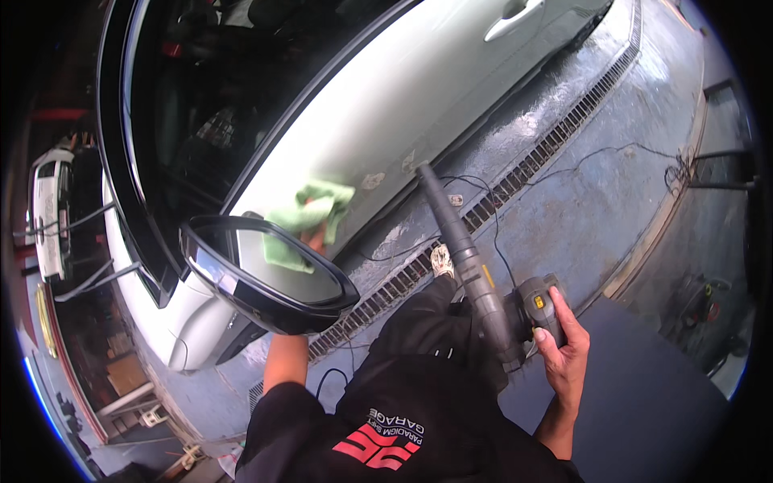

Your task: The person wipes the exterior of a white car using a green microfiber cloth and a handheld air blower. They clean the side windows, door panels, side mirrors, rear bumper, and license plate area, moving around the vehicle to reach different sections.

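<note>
A green cloth (329,202), somewhat blurred, is bunched in my left hand (315,236) against the white car door (374,127). My left forearm passes behind the black side mirror (266,308), whose housing hides part of the arm. The mirror glass shows some green as well. On the other side, my right hand (564,347) grips the body of a grey corded blower (474,265), with its thumb and a finger around the housing. The long nozzle points away from me, its tip overlapping the lower edge of the door in view.
Below the door runs a floor drain grate (543,118). A black cord (498,229) trails over the blue-grey floor (561,199). My shoe (442,261) is on the grate. A dark flat surface (622,386) stands at lower right. Another white vehicle (51,217) is at far left.
</note>
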Available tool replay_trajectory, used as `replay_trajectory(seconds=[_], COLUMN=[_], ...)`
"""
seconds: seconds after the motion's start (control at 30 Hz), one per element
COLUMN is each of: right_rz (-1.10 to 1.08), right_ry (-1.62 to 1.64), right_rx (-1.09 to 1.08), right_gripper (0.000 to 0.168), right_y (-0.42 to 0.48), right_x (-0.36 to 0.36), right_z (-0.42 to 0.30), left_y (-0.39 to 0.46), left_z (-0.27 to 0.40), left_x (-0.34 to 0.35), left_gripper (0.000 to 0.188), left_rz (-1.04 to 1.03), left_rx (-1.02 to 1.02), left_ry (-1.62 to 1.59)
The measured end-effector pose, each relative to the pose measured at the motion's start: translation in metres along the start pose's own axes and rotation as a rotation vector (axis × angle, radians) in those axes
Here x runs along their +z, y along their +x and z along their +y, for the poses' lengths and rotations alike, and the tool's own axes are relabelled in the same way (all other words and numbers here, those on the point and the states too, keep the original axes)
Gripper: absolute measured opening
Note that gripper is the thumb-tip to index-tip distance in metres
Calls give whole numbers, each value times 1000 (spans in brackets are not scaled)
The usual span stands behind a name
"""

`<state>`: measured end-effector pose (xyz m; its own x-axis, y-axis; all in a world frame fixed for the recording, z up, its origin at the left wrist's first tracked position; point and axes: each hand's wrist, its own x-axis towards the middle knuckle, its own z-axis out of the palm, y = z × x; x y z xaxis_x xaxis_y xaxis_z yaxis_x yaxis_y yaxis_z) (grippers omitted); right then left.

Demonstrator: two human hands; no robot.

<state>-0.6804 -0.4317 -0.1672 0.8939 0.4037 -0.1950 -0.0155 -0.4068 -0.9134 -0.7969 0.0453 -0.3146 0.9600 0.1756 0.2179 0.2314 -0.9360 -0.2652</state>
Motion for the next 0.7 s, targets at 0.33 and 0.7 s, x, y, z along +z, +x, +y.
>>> replay_trajectory(seconds=[0.33, 0.7], right_rz=[-19, -290], right_ry=[-100, -162], right_rx=[-77, -206], right_gripper=[59, 56], right_y=[-87, -171], right_x=[70, 133], right_z=[59, 136], left_y=[69, -187], left_z=[29, -149], left_x=[33, 63], left_gripper=[73, 61], left_rz=[216, -794], left_rx=[349, 802], left_ry=[116, 348])
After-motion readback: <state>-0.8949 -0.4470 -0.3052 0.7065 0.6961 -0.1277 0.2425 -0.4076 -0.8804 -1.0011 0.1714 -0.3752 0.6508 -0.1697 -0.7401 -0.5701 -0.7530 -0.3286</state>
